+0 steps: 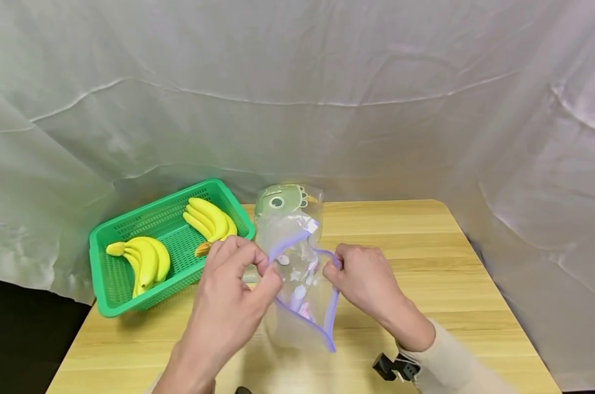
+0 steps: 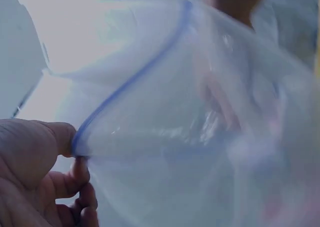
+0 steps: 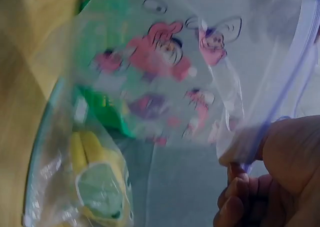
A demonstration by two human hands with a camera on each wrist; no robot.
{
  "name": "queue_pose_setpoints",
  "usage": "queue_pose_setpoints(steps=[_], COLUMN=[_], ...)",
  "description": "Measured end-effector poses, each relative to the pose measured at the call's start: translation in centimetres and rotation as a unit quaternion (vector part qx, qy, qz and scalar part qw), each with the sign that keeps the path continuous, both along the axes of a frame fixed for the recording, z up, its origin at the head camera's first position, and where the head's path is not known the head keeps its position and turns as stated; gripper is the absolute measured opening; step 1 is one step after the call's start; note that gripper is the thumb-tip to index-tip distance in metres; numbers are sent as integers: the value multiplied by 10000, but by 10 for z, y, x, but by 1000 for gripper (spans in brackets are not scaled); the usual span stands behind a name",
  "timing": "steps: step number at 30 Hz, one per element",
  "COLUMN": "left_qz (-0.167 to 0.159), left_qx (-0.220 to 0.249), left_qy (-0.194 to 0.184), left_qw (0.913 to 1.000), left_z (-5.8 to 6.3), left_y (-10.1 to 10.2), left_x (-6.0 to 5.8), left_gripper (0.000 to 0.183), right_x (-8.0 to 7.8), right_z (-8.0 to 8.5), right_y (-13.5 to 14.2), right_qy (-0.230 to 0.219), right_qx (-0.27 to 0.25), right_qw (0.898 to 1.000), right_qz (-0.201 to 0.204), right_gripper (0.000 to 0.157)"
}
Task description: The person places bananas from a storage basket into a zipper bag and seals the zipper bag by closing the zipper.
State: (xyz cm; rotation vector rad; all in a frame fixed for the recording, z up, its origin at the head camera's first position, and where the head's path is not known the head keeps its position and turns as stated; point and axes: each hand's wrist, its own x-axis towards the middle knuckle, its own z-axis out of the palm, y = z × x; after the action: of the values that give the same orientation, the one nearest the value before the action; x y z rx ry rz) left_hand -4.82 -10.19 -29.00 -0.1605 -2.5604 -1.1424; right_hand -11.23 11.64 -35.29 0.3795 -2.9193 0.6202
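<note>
A clear zip bag [image 1: 289, 331] with purple zip edges and printed cartoon figures hangs between both hands. Its mouth is spread into a wide gap. My left hand [image 1: 228, 298] pinches the left edge between thumb and fingers, as the left wrist view shows on the zip strip [image 2: 135, 79]. On the opposite edge, my right hand [image 1: 368, 279] pinches the strip with curled fingers. Pink and purple prints [image 3: 165, 57] show through the film in the right wrist view. Just behind the zip bag lies a clear package with a green cartoon face [image 1: 282, 200].
To the left stands a green plastic basket [image 1: 100, 273] holding two bunches of bananas [image 1: 151, 260]. A small black device [image 1: 393, 366] hangs by the right wrist. The wooden table [image 1: 425, 246] meets a grey curtain [image 1: 327, 109] at the back.
</note>
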Motion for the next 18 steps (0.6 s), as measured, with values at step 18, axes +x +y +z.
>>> queue_pose_setpoints(steps=[18], left_qz=[-200], left_qx=[-1860], left_qy=[-1126], left_qw=[9759], left_z=[-27], left_y=[-7], left_x=[-33], left_gripper=[21], right_x=[-8], right_z=[4], right_y=[36], right_qy=[96], right_qx=[461], right_qw=[9979], right_qz=[-440], right_gripper=[22])
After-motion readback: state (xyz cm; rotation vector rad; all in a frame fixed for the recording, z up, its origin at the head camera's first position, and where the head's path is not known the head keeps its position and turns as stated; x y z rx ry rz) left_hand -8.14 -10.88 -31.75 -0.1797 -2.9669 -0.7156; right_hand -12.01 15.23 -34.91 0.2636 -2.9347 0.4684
